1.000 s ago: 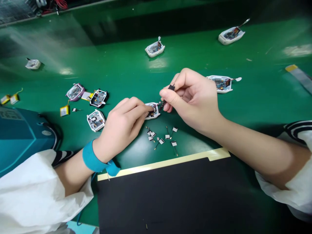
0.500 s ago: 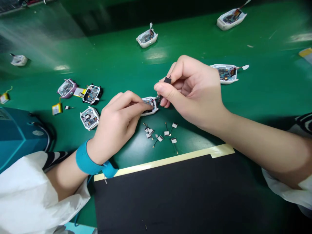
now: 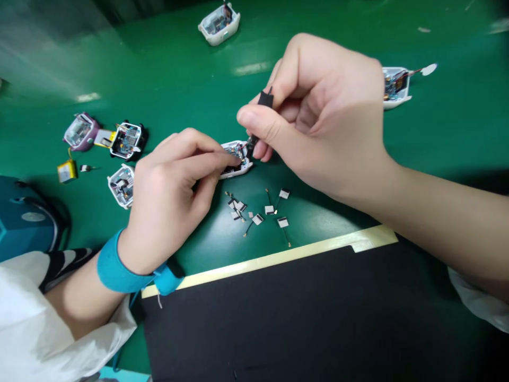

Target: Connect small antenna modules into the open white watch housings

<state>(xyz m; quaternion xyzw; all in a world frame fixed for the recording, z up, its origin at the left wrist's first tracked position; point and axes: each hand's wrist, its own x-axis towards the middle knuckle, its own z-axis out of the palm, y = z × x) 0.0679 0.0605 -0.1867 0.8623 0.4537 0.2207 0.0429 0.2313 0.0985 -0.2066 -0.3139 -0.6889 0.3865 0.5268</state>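
Observation:
My left hand (image 3: 170,185), with a blue wrist strap (image 3: 115,270), pinches a small open white device shell (image 3: 238,159) on the green mat, its circuit board showing. My right hand (image 3: 318,116) is closed on a thin black tool (image 3: 262,103), thumb and forefinger gripping it; the tip points down at the shell's right end. Just in front of the shell lie several tiny white antenna pieces with short wires (image 3: 258,212).
More open shells lie on the green mat (image 3: 318,223): a group of three (image 3: 115,154) with a yellow battery (image 3: 67,171) at the left, one at the top (image 3: 219,21), one behind my right hand (image 3: 395,85). A black pad (image 3: 298,318) lies along the near edge, a teal object (image 3: 24,217) at far left.
The view has moved closer and down, so everything sits higher and larger in frame. Both hands stay on the shell and the tool, with the right hand raised slightly.

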